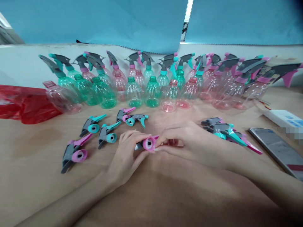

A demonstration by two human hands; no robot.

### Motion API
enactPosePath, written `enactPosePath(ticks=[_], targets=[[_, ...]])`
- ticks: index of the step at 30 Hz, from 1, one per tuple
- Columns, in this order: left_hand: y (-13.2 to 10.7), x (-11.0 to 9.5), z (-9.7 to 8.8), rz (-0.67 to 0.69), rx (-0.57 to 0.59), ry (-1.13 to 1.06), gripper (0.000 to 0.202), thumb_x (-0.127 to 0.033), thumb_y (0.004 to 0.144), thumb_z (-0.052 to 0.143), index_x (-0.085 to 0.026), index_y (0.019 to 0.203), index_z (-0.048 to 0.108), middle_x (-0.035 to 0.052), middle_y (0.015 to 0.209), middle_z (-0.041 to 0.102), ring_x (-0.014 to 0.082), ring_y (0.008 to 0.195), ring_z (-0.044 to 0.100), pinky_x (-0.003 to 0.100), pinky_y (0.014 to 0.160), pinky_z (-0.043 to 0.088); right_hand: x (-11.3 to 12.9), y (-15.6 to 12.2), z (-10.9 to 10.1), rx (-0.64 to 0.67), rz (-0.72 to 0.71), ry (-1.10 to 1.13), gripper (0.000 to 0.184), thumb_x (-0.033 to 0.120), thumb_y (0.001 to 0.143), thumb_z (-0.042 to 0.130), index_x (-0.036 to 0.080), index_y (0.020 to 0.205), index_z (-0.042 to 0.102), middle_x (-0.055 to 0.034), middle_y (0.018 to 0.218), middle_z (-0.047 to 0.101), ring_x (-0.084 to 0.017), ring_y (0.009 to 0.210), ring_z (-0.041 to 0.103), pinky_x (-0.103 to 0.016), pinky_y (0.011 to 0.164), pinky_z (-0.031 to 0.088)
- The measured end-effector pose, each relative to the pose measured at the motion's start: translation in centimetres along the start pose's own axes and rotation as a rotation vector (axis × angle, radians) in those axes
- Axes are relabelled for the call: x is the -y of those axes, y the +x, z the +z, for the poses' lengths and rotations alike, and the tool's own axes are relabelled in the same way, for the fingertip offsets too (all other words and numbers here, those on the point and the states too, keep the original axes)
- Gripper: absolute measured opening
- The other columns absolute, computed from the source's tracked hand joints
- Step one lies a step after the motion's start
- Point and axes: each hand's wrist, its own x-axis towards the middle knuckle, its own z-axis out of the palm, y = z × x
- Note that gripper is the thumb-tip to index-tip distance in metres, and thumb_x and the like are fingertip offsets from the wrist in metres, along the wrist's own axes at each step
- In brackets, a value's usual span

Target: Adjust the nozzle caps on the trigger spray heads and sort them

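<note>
A grey spray trigger head (149,143) with a pink collar is gripped in my left hand (129,151), the collar's round opening turned toward me. Closed in a pinch at the collar's right side is my right hand (182,140); its fingertips touch the collar and the pink lever. Whether a small part sits between those fingertips I cannot make out. Left of my hands lie loose trigger heads, among them a pink-collared one (79,155) and a turquoise-collared one (111,137). More trigger heads (221,128) are piled beyond my right forearm.
Behind, clear green and pink bottles stand in rows, such as a green bottle (152,93) without a head and a pink bottle (227,94) with one. A red plastic bag (28,104) lies left. A phone (274,148) and a white box (284,119) lie right.
</note>
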Motion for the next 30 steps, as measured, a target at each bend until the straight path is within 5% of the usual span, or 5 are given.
enactPosePath(ticks=[5,12,22,30], targets=[[-0.4,-1.1,-0.1,-0.029,-0.012,-0.065,0.033,-0.03,0.086,0.061,-0.024,0.116,0.049,0.006,0.1,0.062,0.0254,0.1,0.053,0.044,0.083,0.046,0.6,-0.3,0.8,-0.005,0.062,-0.044,0.022,0.015,0.09,0.049,0.021,0.084,0.07,0.0002,0.086,0.072,-0.012,0.072,0.062,-0.023,0.064,0.04],[-0.7,-1.3,-0.2,-0.062,-0.057,-0.09,0.032,-0.03,0.086,0.062,-0.024,0.115,0.051,0.006,0.101,0.061,0.0225,0.097,0.056,0.04,0.082,0.048,1.5,-0.4,1.4,0.005,0.163,0.006,0.026,0.021,0.092,0.046,0.023,0.097,0.071,-0.0009,0.077,0.072,-0.013,0.065,0.061,-0.024,0.06,0.04],[-0.4,-1.0,-0.2,-0.03,-0.046,-0.282,0.029,-0.029,0.087,0.062,-0.02,0.114,0.056,0.0043,0.094,0.061,0.0181,0.091,0.057,0.032,0.076,0.049,0.1,0.1,1.4,0.026,0.102,0.136,0.026,0.017,0.092,0.046,0.025,0.097,0.07,0.0033,0.086,0.072,-0.01,0.066,0.06,-0.021,0.063,0.043],[0.0,-0.9,-0.3,-0.022,0.003,-0.327,0.026,-0.028,0.089,0.058,-0.02,0.114,0.055,0.0036,0.093,0.06,0.0169,0.089,0.055,0.03,0.075,0.048,0.4,-0.3,1.3,0.066,0.102,-0.02,0.024,0.021,0.093,0.045,0.024,0.11,0.063,-0.0014,0.093,0.071,-0.016,0.078,0.065,-0.027,0.069,0.044]])
